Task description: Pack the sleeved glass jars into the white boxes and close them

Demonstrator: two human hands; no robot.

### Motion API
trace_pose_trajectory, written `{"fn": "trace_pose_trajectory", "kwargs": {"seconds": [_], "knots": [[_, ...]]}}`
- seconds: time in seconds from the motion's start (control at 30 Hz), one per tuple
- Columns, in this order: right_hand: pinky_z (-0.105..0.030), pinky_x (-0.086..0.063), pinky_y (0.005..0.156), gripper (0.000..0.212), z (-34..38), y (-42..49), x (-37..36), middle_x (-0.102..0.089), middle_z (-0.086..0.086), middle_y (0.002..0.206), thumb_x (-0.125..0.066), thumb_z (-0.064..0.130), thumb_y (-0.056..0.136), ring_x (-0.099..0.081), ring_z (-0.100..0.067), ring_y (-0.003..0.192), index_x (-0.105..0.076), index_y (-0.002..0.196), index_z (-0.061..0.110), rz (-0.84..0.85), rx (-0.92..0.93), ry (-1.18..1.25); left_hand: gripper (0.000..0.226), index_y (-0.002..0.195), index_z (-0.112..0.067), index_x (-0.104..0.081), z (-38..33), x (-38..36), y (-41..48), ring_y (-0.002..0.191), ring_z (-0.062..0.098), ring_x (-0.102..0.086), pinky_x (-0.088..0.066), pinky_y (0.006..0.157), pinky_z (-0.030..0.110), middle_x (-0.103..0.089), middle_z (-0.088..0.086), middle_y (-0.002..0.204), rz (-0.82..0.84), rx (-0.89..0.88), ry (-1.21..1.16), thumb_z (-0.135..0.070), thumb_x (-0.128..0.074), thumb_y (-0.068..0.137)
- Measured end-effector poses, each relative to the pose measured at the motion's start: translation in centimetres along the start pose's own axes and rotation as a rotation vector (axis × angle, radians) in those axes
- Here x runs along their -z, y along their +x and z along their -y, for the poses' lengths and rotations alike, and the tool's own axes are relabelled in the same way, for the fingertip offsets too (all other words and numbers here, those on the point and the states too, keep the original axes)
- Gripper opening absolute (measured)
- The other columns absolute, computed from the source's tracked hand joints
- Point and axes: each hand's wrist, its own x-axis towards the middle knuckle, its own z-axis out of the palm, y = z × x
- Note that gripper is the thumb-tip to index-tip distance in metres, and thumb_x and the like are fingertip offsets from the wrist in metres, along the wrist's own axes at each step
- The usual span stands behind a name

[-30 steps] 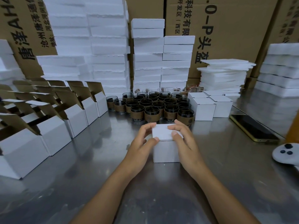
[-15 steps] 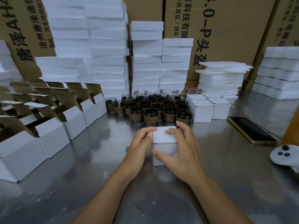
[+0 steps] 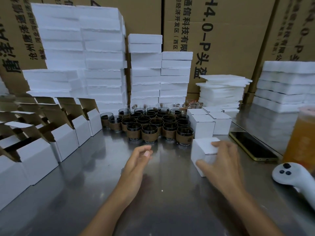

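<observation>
My right hand (image 3: 221, 160) grips a closed white box (image 3: 203, 150) on the steel table, thumb on its near side and fingers over its top. It sits just in front of other closed white boxes (image 3: 203, 126). My left hand (image 3: 138, 159) hovers empty over the table with fingers loosely curled. Several dark glass jars with brown sleeves (image 3: 150, 126) stand clustered behind the hands. A row of open white boxes (image 3: 64, 142) with raised brown flaps lines the left side.
White foam blocks (image 3: 102, 65) are stacked at the back, thin foam sheets (image 3: 221, 92) at the back right. A phone (image 3: 252, 146), a white controller (image 3: 293, 178) and an orange drink cup (image 3: 301, 138) lie to the right. Brown cartons (image 3: 230, 40) form the backdrop.
My right hand has carried the closed box from the table's middle to the right, toward the finished boxes. My left hand has let go of it and hangs free.
</observation>
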Motion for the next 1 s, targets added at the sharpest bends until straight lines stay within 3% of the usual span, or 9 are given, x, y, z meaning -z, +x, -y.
{"fn": "trace_pose_trajectory", "kwargs": {"seconds": [0.23,0.5,0.63,0.73,0.83,0.9,1.0], "knots": [[-0.039,-0.039,0.088,0.063,-4.6,6.6,0.8,-0.036,-0.015,0.130,-0.075,0.024,0.069,-0.041,-0.036,0.118,-0.045,0.123,0.010,-0.025,-0.173,0.020,0.036,0.104,-0.031,-0.061,0.3,-0.6,0.9,0.101,0.003,-0.061,-0.037,0.105,0.047,-0.067,-0.013,0.099,-0.052,-0.026,-0.015,-0.050,-0.046,0.078],[-0.042,-0.037,0.099,0.062,-7.0,12.2,-1.2,-0.040,-0.012,0.136,-0.075,0.034,0.076,-0.040,-0.032,0.125,-0.046,0.127,0.012,-0.009,-0.163,-0.055,0.030,0.096,-0.042,-0.062,0.9,-1.1,1.9,0.102,0.007,-0.060,-0.042,0.101,0.040,-0.065,-0.009,0.098,-0.002,-0.047,0.008,-0.058,-0.049,0.075],[-0.048,-0.035,0.103,0.063,-6.9,13.2,-1.4,-0.044,-0.011,0.137,-0.071,0.040,0.079,-0.037,-0.032,0.129,-0.046,0.130,0.013,0.027,-0.158,-0.136,0.031,0.098,-0.035,-0.063,0.9,-1.2,2.0,0.102,0.009,-0.059,-0.044,0.096,0.034,-0.064,-0.015,0.095,0.003,-0.076,0.016,-0.052,-0.047,0.078],[-0.052,-0.027,0.109,0.063,-6.2,12.9,-1.2,-0.033,-0.014,0.146,-0.066,0.041,0.083,-0.025,-0.032,0.137,-0.043,0.134,0.013,0.041,-0.166,-0.170,0.032,0.100,-0.032,-0.062,0.8,-1.2,2.1,0.102,0.009,-0.059,-0.044,0.094,0.031,-0.064,-0.017,0.094,0.005,-0.093,0.009,-0.051,-0.046,0.079],[-0.051,-0.016,0.114,0.057,-4.0,11.6,-0.6,-0.023,-0.015,0.153,-0.058,0.036,0.090,-0.015,-0.029,0.142,-0.038,0.139,0.013,-0.050,-0.020,-0.156,0.031,0.099,-0.032,-0.062,0.7,-1.3,2.1,0.100,0.006,-0.059,-0.044,0.089,0.024,-0.064,-0.018,0.094,0.001,-0.106,0.008,-0.049,-0.046,0.079],[-0.043,-0.024,0.111,0.046,-1.8,9.8,-0.2,-0.036,-0.009,0.144,-0.058,0.030,0.090,-0.028,-0.024,0.136,-0.045,0.132,0.014,-0.064,0.169,-0.062,0.029,0.099,-0.033,-0.061,0.7,-1.3,2.1,0.097,0.003,-0.059,-0.043,0.083,0.014,-0.065,-0.014,0.095,-0.014,-0.113,0.021,-0.048,-0.047,0.079],[-0.026,-0.036,0.088,0.022,1.3,5.1,-0.4,-0.056,0.009,0.113,-0.061,0.027,0.087,-0.049,-0.010,0.109,-0.058,0.109,0.024,0.125,0.321,0.133,0.021,0.102,-0.032,-0.059,0.7,-1.2,2.1,0.094,0.003,-0.058,-0.041,0.078,0.008,-0.065,-0.003,0.096,-0.025,-0.114,0.028,-0.043,-0.050,0.086]]}}
